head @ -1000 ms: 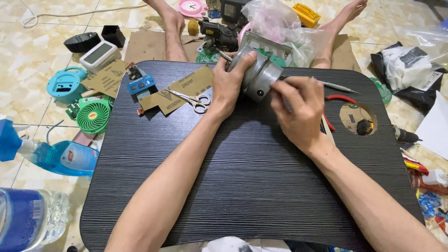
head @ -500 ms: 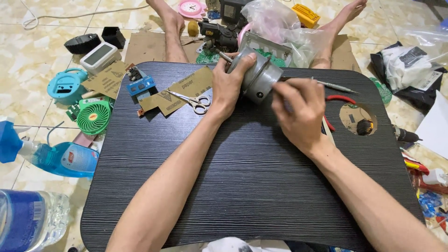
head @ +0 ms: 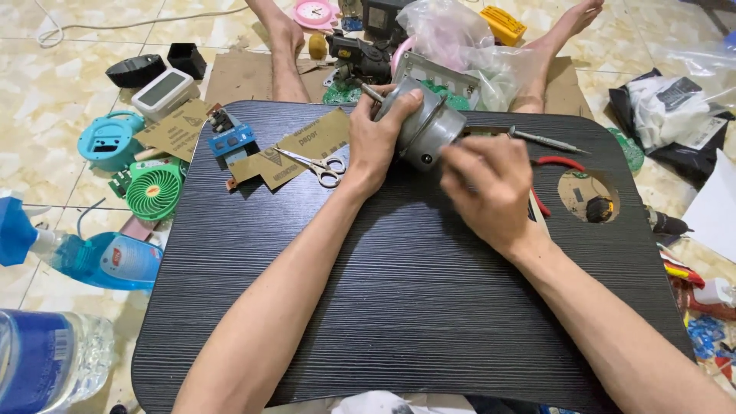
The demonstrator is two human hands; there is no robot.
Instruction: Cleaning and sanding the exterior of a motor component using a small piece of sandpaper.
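Left hand (head: 376, 142) is wrapped around the grey motor (head: 425, 130), fingers curled over its round body and holding it tilted just above the far edge of the black table (head: 383, 307). Right hand (head: 491, 188) sits right at the motor's near end face, fingers bunched together as if pinching something small, though what they pinch is hidden behind the knuckles. Scissors (head: 318, 166) lie on a scrap of sandpaper (head: 295, 149) just left of the grip, and a thin screwdriver (head: 548, 142) and red-handled pliers (head: 556, 162) rest to the right. The risk, as I see it: the motor is smooth and held by one hand only, so a hard push from the right could twist it loose and drop it onto the table, or knock the screwdriver off the edge.
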